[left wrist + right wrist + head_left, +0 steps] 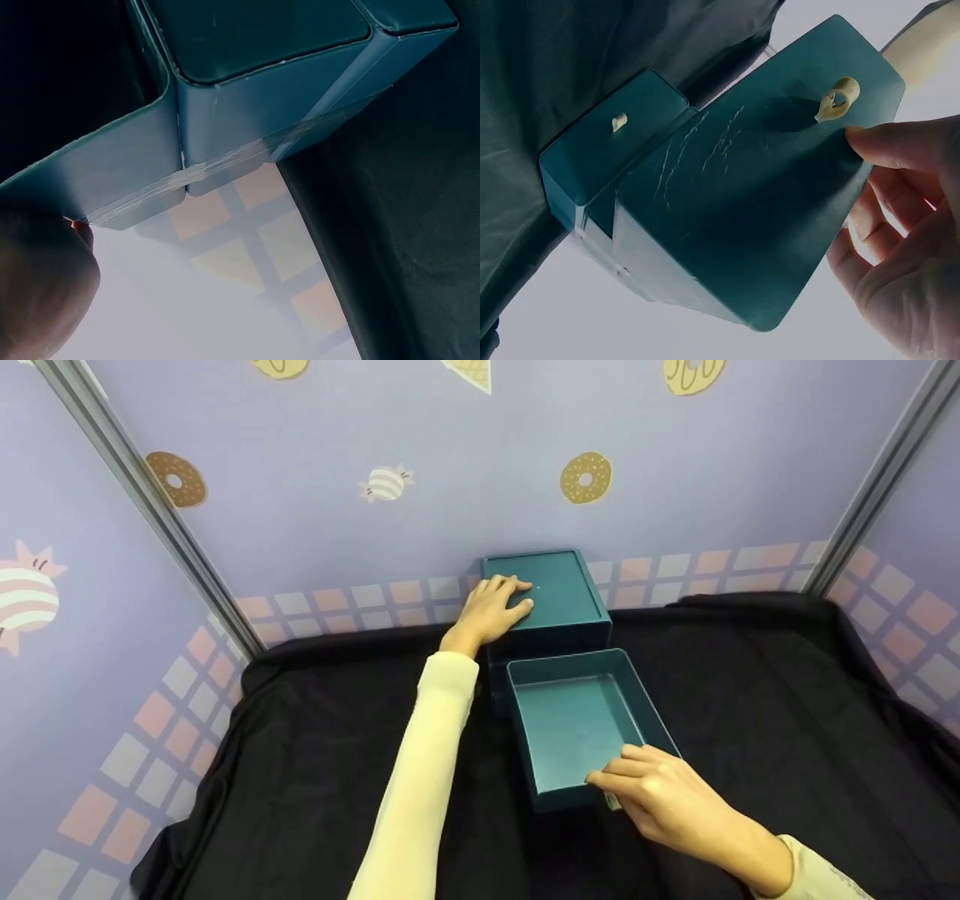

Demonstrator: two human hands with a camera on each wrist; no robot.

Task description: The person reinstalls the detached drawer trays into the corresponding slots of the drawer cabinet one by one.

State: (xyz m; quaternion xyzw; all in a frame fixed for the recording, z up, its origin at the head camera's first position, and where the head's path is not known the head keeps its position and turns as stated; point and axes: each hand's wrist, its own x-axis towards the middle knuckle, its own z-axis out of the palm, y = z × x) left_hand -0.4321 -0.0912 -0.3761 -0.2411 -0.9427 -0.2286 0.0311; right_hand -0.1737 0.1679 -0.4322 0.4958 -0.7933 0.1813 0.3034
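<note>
A teal drawer unit stands against the back wall, its upper drawer pulled out toward me and bare inside. My left hand rests on the unit's top near its left edge, thumb and fingers spread. Over the drawer's front right corner, my right hand pinches the front panel. In the right wrist view the thumb presses the panel's outer face beside a cream loop handle, with the other fingers past the panel's edge. A lower drawer front carries a second cream handle.
Black cloth covers the table and bunches up along the walls. A lilac wall printed with sweets and tiles rises right behind the unit. Clear tape runs along the unit's side in the left wrist view.
</note>
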